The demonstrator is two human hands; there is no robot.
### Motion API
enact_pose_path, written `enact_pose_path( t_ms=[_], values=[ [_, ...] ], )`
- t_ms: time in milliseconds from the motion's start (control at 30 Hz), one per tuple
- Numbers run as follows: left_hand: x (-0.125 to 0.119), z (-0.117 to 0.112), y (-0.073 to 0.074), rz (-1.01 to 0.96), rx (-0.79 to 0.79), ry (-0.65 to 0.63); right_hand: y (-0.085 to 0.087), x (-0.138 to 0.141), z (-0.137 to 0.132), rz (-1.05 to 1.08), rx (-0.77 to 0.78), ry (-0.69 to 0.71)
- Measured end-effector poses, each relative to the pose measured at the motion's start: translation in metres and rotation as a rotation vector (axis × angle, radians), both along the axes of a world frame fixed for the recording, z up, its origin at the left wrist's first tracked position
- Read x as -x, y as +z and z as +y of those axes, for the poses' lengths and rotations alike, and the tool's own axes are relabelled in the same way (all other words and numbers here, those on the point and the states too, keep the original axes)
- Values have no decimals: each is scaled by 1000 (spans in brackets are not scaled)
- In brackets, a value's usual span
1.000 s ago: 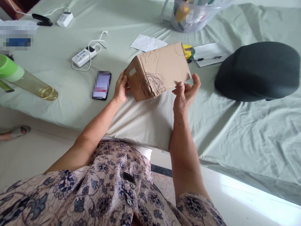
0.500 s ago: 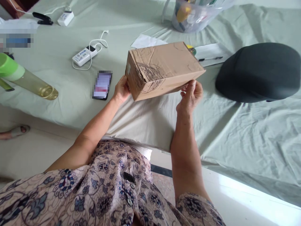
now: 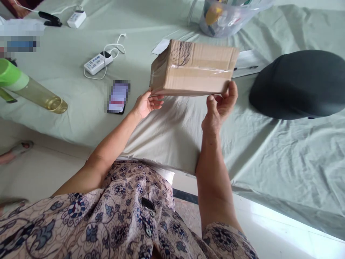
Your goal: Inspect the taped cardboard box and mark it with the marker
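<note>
Cardboard box [image 3: 194, 68] held above the pillow [image 3: 172, 136], its right end closed in the right grip [image 3: 222, 102], fingers curled up behind it. Left grip [image 3: 147, 105] open, palm up, just beneath the box's lower left corner. Box creased, clear tape across its face, dark scribbles near the top edge.

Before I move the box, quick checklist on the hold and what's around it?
1. Cardboard box lifted above the pale green bedsheet: ok.
2. Right hand holding its lower right edge: ok.
3. Left hand gripping the box: not ok, open at the lower left corner.
4. Clear tape sealing the box: cannot tell, only one face shows.
5. Phone apart from the box: ok.
</note>
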State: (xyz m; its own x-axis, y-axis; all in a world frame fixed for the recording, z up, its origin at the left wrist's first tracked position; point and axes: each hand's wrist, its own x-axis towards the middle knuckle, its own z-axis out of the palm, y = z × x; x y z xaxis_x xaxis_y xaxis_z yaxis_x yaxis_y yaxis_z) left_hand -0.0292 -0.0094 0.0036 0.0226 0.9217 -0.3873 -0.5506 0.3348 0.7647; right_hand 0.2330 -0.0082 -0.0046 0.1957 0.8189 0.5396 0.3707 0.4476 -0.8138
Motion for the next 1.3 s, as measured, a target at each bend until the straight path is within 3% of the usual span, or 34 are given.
enact_pose_path(
  t_ms=[133, 233, 400, 600, 867, 1100, 1300],
  values=[
    [-5, -4, -1, 312, -152, 162, -2, 0, -3, 38, -10, -175],
    [-6, -6, 4, 492, -270, 233, -6, -1, -3, 39, -66, -222],
    [-8, -13, 15, 519, -346, 225, -3, 4, -7, 32, -151, -245],
    [-15, -26, 23, 569, -550, 296, 6, 8, -16, -36, -108, -338],
    [-20, -38, 29, 896, -796, 218, 23, 10, -30, -108, -184, -342],
    [-27, -38, 31, 1157, -897, 40, 32, 37, -51, -456, -60, -256],
    [-33, -37, 28, 1200, -834, 75, 39, 62, -59, -615, 143, -164]
  ],
)
